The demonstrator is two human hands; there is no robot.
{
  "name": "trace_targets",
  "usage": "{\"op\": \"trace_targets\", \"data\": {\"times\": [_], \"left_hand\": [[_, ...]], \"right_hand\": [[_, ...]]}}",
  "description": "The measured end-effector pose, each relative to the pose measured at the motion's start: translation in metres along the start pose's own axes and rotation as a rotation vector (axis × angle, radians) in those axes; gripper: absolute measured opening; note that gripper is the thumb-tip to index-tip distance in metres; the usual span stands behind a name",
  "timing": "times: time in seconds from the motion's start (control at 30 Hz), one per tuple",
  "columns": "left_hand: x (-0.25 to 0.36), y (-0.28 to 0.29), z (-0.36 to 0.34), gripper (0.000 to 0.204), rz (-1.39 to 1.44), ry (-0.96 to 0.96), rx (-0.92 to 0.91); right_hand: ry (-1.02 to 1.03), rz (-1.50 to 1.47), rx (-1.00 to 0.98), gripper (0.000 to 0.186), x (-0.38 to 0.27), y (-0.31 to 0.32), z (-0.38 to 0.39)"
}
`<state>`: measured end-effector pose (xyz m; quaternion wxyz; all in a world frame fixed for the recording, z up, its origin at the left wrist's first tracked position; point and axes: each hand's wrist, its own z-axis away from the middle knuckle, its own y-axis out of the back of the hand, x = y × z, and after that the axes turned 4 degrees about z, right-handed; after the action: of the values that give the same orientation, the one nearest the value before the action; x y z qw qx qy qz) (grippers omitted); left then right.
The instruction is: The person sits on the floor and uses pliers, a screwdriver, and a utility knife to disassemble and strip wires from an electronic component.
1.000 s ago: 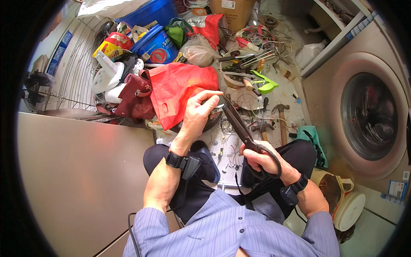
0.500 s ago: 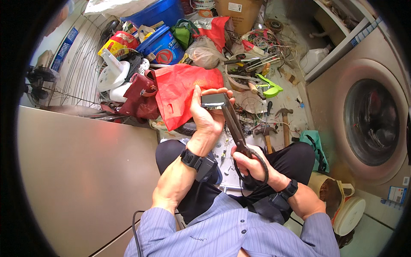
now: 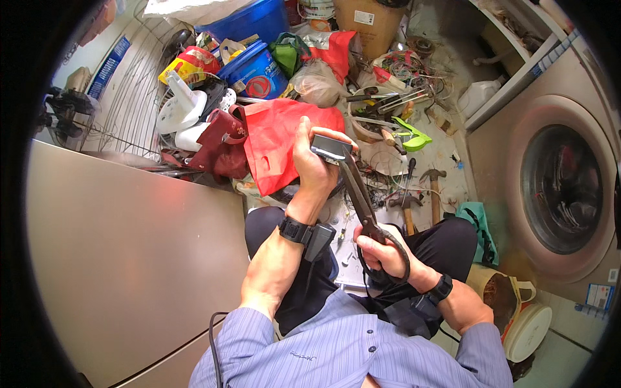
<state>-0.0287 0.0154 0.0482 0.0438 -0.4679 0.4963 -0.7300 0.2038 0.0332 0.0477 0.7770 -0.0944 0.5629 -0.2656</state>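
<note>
My left hand (image 3: 312, 161) is closed round a small glossy dark rectangular block (image 3: 329, 148), palm turned upward, above a crumpled red bag (image 3: 266, 132). My right hand (image 3: 381, 251) grips the handles of large dark scissors (image 3: 360, 202), whose long blades reach up to the block's near right side, their tips at or very near it. Between my bent knees, small bits and wires lie scattered on the white floor (image 3: 349, 226).
A metal panel (image 3: 123, 265) bounds the left, a washing machine (image 3: 501, 168) the right. Hammers (image 3: 431, 194), a green plastic tool (image 3: 413, 139) and tangled cables lie ahead, backed by blue buckets (image 3: 249, 74) and a cardboard box (image 3: 365, 29). A bag (image 3: 488, 284) and white tub (image 3: 527, 333) sit at lower right.
My left hand has turned palm-up and moved slightly right, showing the dark block more fully. My right hand and the scissors have shifted slightly left and down compared with a second ago.
</note>
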Motion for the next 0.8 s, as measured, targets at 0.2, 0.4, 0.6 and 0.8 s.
{"op": "trace_targets", "data": {"times": [0.2, 0.4, 0.6, 0.8], "left_hand": [[0.002, -0.002, 0.002, 0.068, -0.02, 0.042, -0.033], [0.001, 0.007, 0.001, 0.045, 0.027, 0.266, 0.077], [-0.004, 0.035, -0.019, 0.042, 0.075, 0.199, 0.266], [-0.004, 0.029, -0.019, 0.051, 0.142, 0.288, 0.263]], "right_hand": [[-0.029, -0.047, -0.021, 0.017, -0.002, 0.005, 0.002], [-0.075, -0.086, -0.093, 0.028, -0.001, 0.027, 0.004], [-0.118, 0.077, -0.161, 0.033, -0.011, 0.034, 0.019], [0.029, 0.327, 0.279, 0.026, -0.093, 0.028, 0.051]]}}
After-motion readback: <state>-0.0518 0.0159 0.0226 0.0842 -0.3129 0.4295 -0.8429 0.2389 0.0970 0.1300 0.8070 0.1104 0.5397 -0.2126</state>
